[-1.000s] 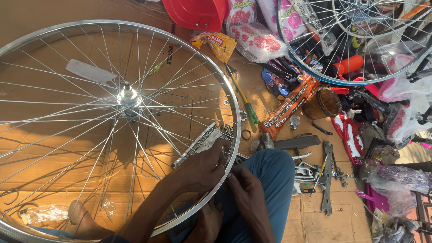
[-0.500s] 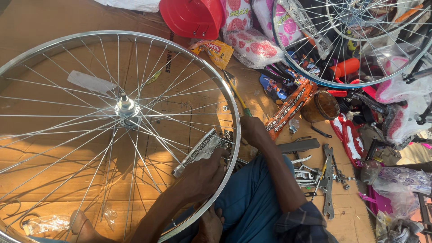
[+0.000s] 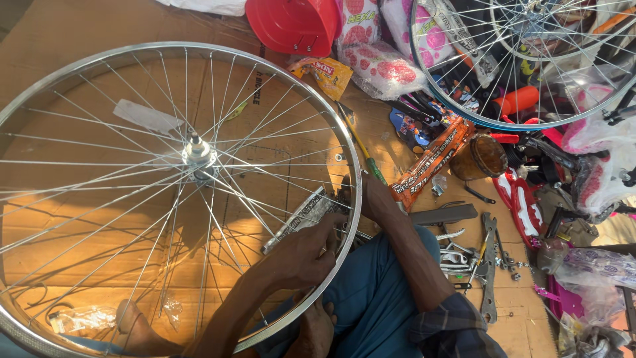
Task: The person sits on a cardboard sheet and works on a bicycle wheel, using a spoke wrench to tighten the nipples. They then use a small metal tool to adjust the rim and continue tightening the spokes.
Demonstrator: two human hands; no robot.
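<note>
A large silver spoked bicycle wheel (image 3: 286, 74) lies flat on cardboard, its hub (image 3: 197, 154) left of centre. My left hand (image 3: 301, 257) reaches through the spokes and grips the rim at its near right side. My right hand (image 3: 368, 196) is stretched out just outside the rim, its fingertips at the rim's edge beside a dark heap of small parts (image 3: 341, 197). The fingers are partly hidden, so a grip cannot be made out. A torn paper packet (image 3: 298, 220) lies under the spokes between both hands. A green-handled screwdriver (image 3: 372, 167) lies just beyond my right hand.
A red plastic tub (image 3: 295, 23) and patterned bags sit at the top. A second wheel (image 3: 442, 99) lies over bike parts at top right. An orange packet (image 3: 430, 159), a brown jar (image 3: 487, 156) and several wrenches (image 3: 488, 265) lie to the right. My bare foot (image 3: 129, 318) rests under the wheel.
My right hand has left its place beside the left hand over my lap and reached up and right to the rim's outer edge. The left hand stayed on the rim.
</note>
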